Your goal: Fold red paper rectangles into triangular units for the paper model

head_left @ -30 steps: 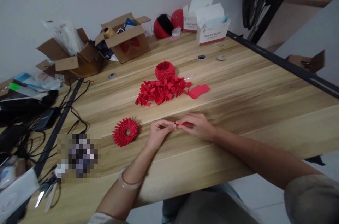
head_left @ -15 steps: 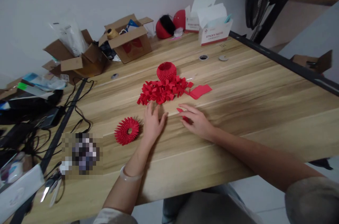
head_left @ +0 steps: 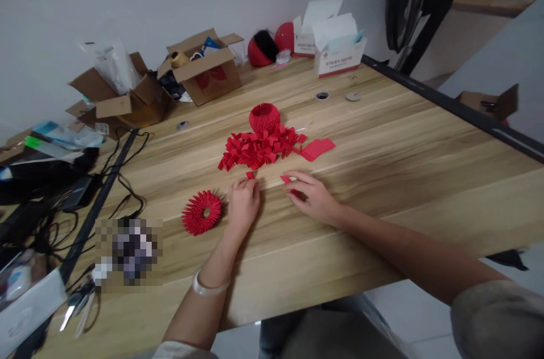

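With left hand [head_left: 243,199] now curled from open spread, gripping small red piece [head_left: 250,175] just below red pile [head_left: 257,146] at frame centre; with right hand [head_left: 312,197], still pinching folded red slip [head_left: 285,179]; thus occupied on both sides.

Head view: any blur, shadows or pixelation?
Head view: pixelated patch masks part of the lower left; head view: soft shadow right of the spiky red ring; head view: nearer white box reads STICKY NOTE, but its smaller print is illegible.
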Action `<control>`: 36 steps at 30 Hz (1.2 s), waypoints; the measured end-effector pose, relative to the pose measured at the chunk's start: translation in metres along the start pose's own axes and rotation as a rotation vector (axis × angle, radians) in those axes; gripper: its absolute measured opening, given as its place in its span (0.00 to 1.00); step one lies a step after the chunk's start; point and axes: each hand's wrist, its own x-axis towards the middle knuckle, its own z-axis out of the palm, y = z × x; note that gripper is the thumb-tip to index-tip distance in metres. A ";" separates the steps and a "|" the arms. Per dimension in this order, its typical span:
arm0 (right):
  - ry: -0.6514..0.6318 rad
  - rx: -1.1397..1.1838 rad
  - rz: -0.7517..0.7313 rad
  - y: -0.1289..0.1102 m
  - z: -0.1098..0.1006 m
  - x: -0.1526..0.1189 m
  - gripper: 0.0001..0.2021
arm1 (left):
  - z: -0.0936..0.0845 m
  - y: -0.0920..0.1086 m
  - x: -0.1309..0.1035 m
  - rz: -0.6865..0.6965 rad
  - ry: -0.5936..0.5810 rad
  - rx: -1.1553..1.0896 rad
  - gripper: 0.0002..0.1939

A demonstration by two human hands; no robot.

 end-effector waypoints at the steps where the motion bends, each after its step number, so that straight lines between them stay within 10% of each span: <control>1: -0.002 -0.004 -0.002 0.000 0.000 0.000 0.07 | 0.000 0.000 -0.001 0.002 0.005 -0.010 0.09; 10: 0.025 0.093 0.027 -0.007 -0.002 0.000 0.06 | -0.009 0.018 -0.013 -0.077 -0.005 -0.370 0.07; 20: -0.236 0.596 0.486 -0.016 0.004 -0.002 0.07 | -0.005 0.055 -0.036 -0.313 0.093 -0.942 0.06; 25: -0.165 0.650 0.584 -0.013 0.002 0.001 0.06 | -0.008 0.057 -0.030 -0.473 0.079 -1.114 0.07; 31: -0.100 0.633 0.498 -0.009 0.003 0.000 0.07 | -0.008 0.056 -0.027 -0.588 -0.070 -1.238 0.11; 36: -0.081 0.357 0.080 -0.005 -0.003 0.000 0.06 | -0.006 0.052 -0.026 -0.647 -0.101 -1.374 0.11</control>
